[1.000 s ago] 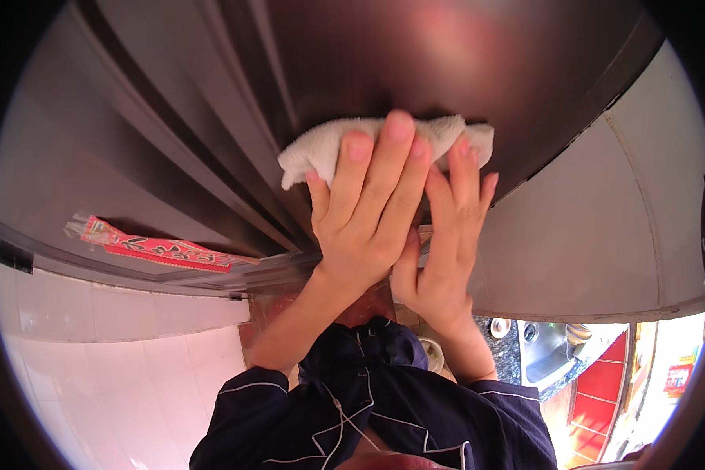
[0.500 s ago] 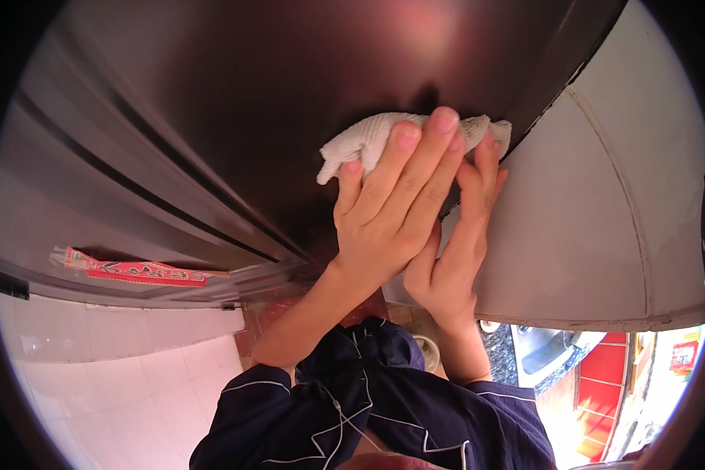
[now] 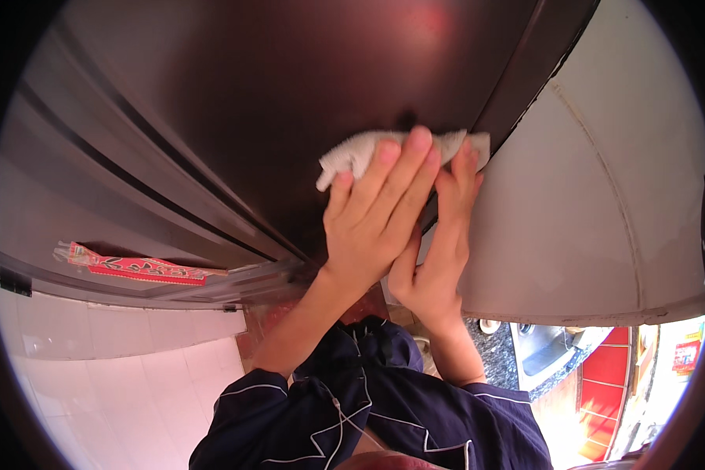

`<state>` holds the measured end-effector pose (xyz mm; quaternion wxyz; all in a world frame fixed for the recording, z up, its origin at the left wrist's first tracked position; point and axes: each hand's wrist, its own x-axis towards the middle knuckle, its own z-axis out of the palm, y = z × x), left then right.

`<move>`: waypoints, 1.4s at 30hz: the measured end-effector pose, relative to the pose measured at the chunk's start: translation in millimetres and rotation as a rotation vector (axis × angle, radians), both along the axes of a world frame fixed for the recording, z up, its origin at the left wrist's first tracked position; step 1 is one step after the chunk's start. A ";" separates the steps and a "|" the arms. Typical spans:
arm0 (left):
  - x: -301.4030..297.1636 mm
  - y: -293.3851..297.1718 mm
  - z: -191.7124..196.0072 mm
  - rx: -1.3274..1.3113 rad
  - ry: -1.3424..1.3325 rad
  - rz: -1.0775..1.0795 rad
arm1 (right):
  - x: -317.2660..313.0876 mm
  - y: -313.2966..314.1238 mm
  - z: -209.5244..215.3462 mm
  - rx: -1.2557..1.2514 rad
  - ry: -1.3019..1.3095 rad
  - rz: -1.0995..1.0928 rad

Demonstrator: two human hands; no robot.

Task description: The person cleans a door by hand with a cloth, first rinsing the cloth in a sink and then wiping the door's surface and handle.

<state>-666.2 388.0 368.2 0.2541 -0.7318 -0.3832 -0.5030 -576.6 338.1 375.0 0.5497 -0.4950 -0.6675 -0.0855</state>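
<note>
A folded off-white ribbed cloth (image 3: 352,153) is pressed against the face of a dark brown door panel (image 3: 305,70). My left hand (image 3: 372,211) lies over the cloth, fingers stretched along it and fingertips near its upper edge, holding it to the panel. Right beside it, my right hand (image 3: 439,258) reaches up with its fingers on the cloth's right end, close to the panel's edge. Part of the cloth is hidden under the fingers, and the left hand covers part of the right thumb's side.
A pale wall (image 3: 556,219) meets the panel's right edge. At left, a torn red paper strip (image 3: 141,268) sticks to the dark frame, above white tiles (image 3: 125,376). Lower right stand a speckled countertop (image 3: 493,356) with a metal sink (image 3: 544,352) and red tiles (image 3: 603,384).
Both hands and the cloth have slid slightly left; the fingertips sit a little lower. The cloth stays pressed to the panel.
</note>
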 end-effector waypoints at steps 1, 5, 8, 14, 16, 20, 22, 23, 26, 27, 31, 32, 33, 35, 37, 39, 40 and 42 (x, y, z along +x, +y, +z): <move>-4.8 -3.7 9.8 -0.049 -0.024 -0.019 | -1.8 0.6 9.7 0.011 -0.011 0.020; -39.3 -4.8 -39.8 0.008 -0.055 0.118 | -22.1 -5.4 -17.4 -0.060 -0.060 0.111; -77.0 -4.2 -101.7 0.071 -0.025 0.143 | -45.6 -16.8 -64.0 -0.147 -0.126 0.142; -95.7 -3.9 -70.1 0.077 -0.047 0.083 | -55.3 -0.3 -43.2 -0.042 -0.173 0.225; -102.4 2.0 -38.8 0.120 -0.133 0.032 | -64.6 2.9 -13.1 -0.015 -0.103 0.274; -108.4 3.3 -52.7 0.118 -0.131 0.001 | -66.8 7.1 -18.5 0.017 -0.188 0.303; -114.6 -3.7 -82.0 0.085 -0.084 0.006 | -67.1 -3.2 -50.0 -0.018 -0.208 0.284; -116.6 -7.7 -109.0 0.070 -0.061 0.014 | -67.4 -10.9 -68.3 -0.089 -0.182 0.276; -110.5 -22.1 -166.6 -0.052 -0.014 -0.068 | -63.2 -17.4 -105.0 -0.194 -0.221 0.191; -104.6 -25.4 -176.2 -0.103 -0.060 -0.076 | -61.3 -22.3 -111.3 -0.210 -0.285 0.124; -89.5 -22.1 -123.4 -0.122 -0.010 -0.104 | -44.2 -15.3 -86.6 -0.185 -0.286 0.091; -82.0 -21.8 -100.5 -0.116 0.002 -0.080 | -39.8 -10.2 -76.6 -0.182 -0.295 0.090; -70.4 -20.0 -76.9 -0.125 0.033 -0.076 | -32.9 -4.2 -69.5 -0.095 -0.261 0.027; -49.6 -15.6 -42.6 -0.092 0.046 -0.075 | -23.6 -1.7 -54.9 -0.008 -0.228 -0.027; -43.4 -14.7 -36.3 -0.092 0.034 -0.104 | -17.1 -4.2 -45.3 -0.059 -0.169 -0.057; -42.7 -13.5 -47.4 -0.045 0.095 -0.093 | -18.7 -8.5 -56.2 -0.087 -0.161 -0.069; -44.8 -15.2 -57.1 -0.047 0.095 -0.109 | -20.4 -12.1 -65.5 -0.115 -0.152 -0.081; -52.0 -21.4 -82.4 -0.145 0.235 -0.143 | -28.2 -21.2 -94.6 -0.166 -0.096 -0.077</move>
